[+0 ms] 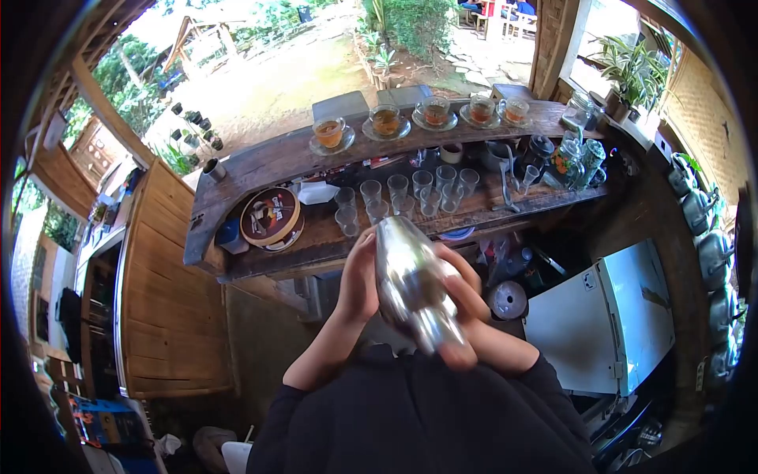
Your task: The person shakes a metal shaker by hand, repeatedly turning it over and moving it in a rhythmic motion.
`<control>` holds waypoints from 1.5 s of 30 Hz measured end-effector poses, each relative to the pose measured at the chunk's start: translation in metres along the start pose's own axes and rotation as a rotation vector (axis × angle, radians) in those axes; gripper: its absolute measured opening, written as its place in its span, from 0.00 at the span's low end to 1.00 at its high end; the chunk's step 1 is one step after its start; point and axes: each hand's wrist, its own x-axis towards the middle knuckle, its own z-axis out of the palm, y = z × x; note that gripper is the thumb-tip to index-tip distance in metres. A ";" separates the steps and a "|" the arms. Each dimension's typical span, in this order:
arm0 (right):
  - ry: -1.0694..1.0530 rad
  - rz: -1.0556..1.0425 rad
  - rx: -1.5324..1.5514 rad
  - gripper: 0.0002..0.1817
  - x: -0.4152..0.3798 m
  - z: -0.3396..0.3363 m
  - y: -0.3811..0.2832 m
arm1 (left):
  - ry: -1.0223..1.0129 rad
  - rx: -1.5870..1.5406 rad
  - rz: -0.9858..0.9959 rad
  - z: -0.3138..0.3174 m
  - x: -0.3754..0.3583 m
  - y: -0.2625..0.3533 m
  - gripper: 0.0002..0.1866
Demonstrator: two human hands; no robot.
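Note:
A shiny metal cocktail shaker (pixel 407 272) is held in front of my chest, tilted with its narrow capped end toward me. My left hand (pixel 361 272) is closed around its wide base from the left, the fingers partly hidden behind the metal. On the other side, my right hand (pixel 464 296) wraps the body and cap, slightly smeared by motion. Just beyond the shaker, several empty clear glasses (pixel 399 187) stand in rows on the lower counter shelf (pixel 332 253).
Several glass cups of amber drink (pixel 384 120) on saucers line the raised wooden ledge (pixel 268 170). A round tray (pixel 270 216) lies at the left, and a floral teapot (pixel 568 158) stands at the right. A white chest freezer (pixel 576 324) is at my right, with kettles (pixel 714 257) along the wall.

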 end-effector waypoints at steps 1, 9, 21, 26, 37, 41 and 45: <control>0.065 0.016 0.029 0.35 -0.010 -0.006 -0.013 | -0.150 0.097 0.106 0.010 -0.008 0.012 0.20; -0.144 -0.053 -0.130 0.32 0.003 0.006 0.031 | -0.085 -0.338 -0.238 -0.024 0.027 -0.021 0.23; -0.193 0.184 0.135 0.33 0.004 -0.009 0.020 | -0.070 -0.193 -0.170 -0.003 0.014 -0.010 0.25; 0.084 0.120 -0.175 0.49 -0.028 0.001 0.003 | -0.279 0.197 0.293 0.041 -0.022 0.012 0.32; 0.227 -0.059 0.011 0.37 -0.045 0.033 0.028 | -0.300 0.088 0.181 0.019 0.004 0.008 0.28; -0.234 -0.189 -0.223 0.34 0.013 0.031 0.059 | -0.254 -0.413 -0.281 -0.012 0.049 0.006 0.24; 0.068 0.338 0.273 0.31 0.000 0.010 0.004 | -0.190 -0.081 -0.005 0.039 0.002 0.027 0.27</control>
